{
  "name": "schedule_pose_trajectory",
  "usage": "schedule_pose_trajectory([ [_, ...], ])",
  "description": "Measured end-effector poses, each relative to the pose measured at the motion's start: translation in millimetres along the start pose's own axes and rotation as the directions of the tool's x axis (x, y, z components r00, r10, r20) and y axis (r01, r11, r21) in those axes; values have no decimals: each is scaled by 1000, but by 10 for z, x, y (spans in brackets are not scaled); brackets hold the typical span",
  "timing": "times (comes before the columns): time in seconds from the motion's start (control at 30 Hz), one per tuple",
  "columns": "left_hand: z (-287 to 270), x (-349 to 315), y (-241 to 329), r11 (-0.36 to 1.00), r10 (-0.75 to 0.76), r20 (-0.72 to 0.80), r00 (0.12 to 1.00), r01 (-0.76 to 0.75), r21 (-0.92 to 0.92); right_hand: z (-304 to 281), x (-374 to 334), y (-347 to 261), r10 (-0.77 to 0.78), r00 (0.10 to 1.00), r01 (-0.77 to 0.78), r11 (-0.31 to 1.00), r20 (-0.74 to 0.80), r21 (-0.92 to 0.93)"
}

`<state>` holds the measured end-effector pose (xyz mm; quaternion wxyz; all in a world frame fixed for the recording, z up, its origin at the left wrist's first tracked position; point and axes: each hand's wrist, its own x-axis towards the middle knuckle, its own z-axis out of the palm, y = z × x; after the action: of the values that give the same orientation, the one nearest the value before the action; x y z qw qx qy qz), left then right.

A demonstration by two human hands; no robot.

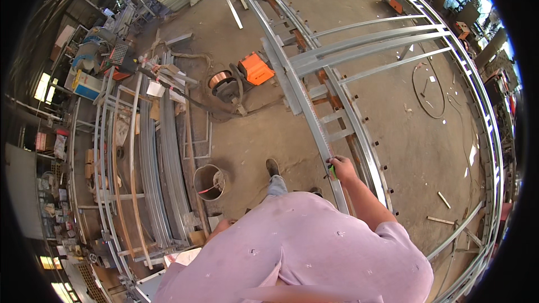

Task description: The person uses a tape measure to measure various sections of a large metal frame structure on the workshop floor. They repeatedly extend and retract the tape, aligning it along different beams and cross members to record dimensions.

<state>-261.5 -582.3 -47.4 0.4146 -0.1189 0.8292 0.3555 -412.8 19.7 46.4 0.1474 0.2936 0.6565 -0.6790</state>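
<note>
My right hand (345,169) is closed around a green tape measure (332,172) at the near part of a long galvanized steel channel (304,101). A thin strip, seemingly the drawn-out tape blade, runs from there along the channel's top. Just right of that hand lies a parallel steel rail (367,154) with dark bolts along its edge. My left hand (223,225) hangs low beside my body, near a grey bucket (209,183); the shirt covers most of it and its fingers are hidden.
Further off on the floor stand an orange machine (256,68) and a copper wire spool (220,80) with cables. Long steel profiles (170,163) are stacked on the left. Crosswise channels (370,42) reach right to a curved-looking frame (482,101). A cable loop (414,91) lies between.
</note>
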Motion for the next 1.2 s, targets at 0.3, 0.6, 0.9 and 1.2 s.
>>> schedule_pose_trajectory([
  [0.3, -1281, 1499, 113, 840, -96, 105, 990, 24, 542, 68, -9, -28, 83, 972, -95, 994, -220, -46],
  [0.6, -2483, 2810, 3006, 782, 172, -20, 985, -124, 611, 260, -389, -556, 92, 961, -102, 995, -261, -23],
  [0.9, -1479, 3149, 5504, 574, 673, 41, 739, -557, 601, -341, -894, -1795, 33, 972, -38, 999, -233, -20],
  [1.2, -1028, 3602, 6974, 319, 718, 51, 695, -393, 862, -473, -975, -1962, 119, 977, -105, 991, -179, 86],
])
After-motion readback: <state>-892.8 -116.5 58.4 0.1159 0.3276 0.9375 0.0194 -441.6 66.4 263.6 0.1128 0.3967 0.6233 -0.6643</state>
